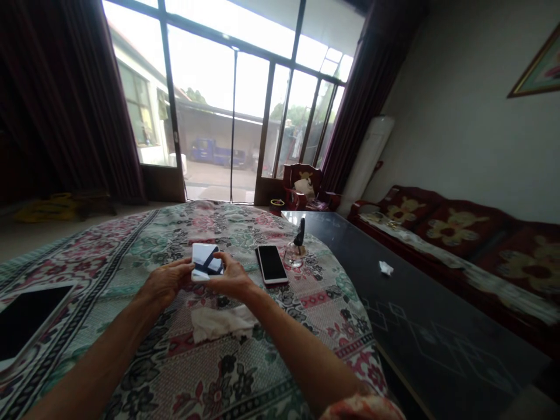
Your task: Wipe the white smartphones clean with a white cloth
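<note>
Smartphone [203, 255], a flat slab with rounded corners, white edges and a mirror-glossy face, is held over the cloth-covered table [184, 373]. The table's woven cover is rounded in outline at the far side, with pink, green and grey flowers between dark patterned bands and a fine, grainy ground. Beyond its right side stands a low table [420, 303] with a smooth dark top marked by pale outlined squares. At the left edge of the view lies a tablet [32, 321], a broad rectangle with a black screen and white border. Near the forearms is a rumpled white cloth [219, 324], soft and loosely folded. A second phone [272, 263], black-screened with a white frame, rests to the right of the hands, just beside a clear, rounded glass vessel [294, 256] with a slim black upright piece.

The right hand [230, 277] grips the smartphone at its right and near side, thumb across the face. The left hand [170, 283] has its fingertips against the left edge; whether they pinch it cannot be told.
</note>
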`<action>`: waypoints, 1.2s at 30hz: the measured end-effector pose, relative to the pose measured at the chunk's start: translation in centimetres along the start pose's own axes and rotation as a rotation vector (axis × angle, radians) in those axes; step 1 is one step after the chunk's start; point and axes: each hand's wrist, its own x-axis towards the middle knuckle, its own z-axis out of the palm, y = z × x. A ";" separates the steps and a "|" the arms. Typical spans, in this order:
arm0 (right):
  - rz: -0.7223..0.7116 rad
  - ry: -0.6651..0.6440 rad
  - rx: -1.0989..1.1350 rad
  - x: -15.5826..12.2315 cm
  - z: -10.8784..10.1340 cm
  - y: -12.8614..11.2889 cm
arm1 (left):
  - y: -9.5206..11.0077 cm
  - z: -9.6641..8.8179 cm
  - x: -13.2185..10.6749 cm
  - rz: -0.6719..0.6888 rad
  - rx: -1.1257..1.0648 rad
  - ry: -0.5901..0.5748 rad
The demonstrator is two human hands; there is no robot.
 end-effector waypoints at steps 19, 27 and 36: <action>-0.037 0.349 -0.068 -5.9 -10.6 7.6 | -6.7 13.8 1.1 -0.037 0.058 -0.334; -0.173 0.405 -0.227 -5.0 -9.4 10.2 | -8.1 14.2 1.8 -0.019 0.152 -0.277; -0.125 0.417 -0.303 -5.5 -9.3 11.1 | -8.9 14.3 1.6 0.049 0.349 -0.245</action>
